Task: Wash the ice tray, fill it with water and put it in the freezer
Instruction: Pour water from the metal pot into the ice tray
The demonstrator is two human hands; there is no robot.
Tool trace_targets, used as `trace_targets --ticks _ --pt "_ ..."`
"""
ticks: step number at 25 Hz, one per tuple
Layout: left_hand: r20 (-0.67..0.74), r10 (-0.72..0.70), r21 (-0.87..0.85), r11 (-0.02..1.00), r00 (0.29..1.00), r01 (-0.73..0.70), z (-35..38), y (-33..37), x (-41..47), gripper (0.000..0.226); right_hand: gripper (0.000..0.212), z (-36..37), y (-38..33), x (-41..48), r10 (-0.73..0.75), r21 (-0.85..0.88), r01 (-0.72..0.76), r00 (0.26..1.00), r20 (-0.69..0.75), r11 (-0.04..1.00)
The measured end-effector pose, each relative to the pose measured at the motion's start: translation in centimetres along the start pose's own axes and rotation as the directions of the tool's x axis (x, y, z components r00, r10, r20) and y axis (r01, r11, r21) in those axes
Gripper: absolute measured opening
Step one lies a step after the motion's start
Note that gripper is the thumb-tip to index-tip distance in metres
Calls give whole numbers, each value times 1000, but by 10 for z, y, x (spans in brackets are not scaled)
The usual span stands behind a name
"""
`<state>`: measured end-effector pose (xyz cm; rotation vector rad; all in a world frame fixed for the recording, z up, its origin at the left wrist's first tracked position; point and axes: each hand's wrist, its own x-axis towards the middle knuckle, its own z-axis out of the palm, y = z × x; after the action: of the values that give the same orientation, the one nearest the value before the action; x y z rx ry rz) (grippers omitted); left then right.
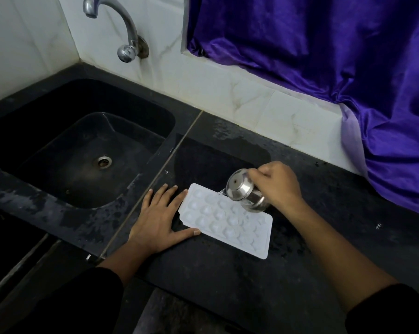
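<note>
Right hand point(279, 183) grips tilted steel cup point(245, 192) over ice tray point(225, 219); left hand point(159, 216) flat, steadying it

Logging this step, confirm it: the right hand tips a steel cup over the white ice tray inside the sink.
Wrong place: the head view shows the ice tray on the counter beside the sink, not inside it. The right hand does tip the steel cup over it.

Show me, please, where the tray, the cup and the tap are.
tray point(224, 221): head view, middle cells.
cup point(242, 191): head view, steel side.
tap point(129, 27): head view, curved spout.
</note>
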<state>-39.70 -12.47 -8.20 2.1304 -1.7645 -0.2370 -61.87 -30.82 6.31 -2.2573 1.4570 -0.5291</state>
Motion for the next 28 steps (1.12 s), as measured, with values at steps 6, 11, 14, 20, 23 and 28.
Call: trace_targets --ticks 6,11,14,20,23,28 --pt "10 1 6 1000 1000 -2 -1 1 0 113 41 -15 21 -2 197 656 -184 979 54 732" --pt "-3 5 3 1000 1000 -5 0 0 0 112 42 -12 -3 7 125 611 -123 991 38 782" --pt "-8 5 -4 1000 1000 -5 -1 1 0 112 47 -2 -21 10 6 245 -18 999 49 969" --pt "-19 1 -13 1000 1000 -2 0 1 -1 112 43 20 -50 7 -48 -182 62 995 82 981" --pt "-25 -3 -14 1000 1000 2 1 0 -1 112 41 22 -57 6 -69 -232 82 996 63 969" --pt "-10 -6 -15 1000 1000 6 1 0 0 113 43 6 -26 13 79 126 -88 994 74 988"
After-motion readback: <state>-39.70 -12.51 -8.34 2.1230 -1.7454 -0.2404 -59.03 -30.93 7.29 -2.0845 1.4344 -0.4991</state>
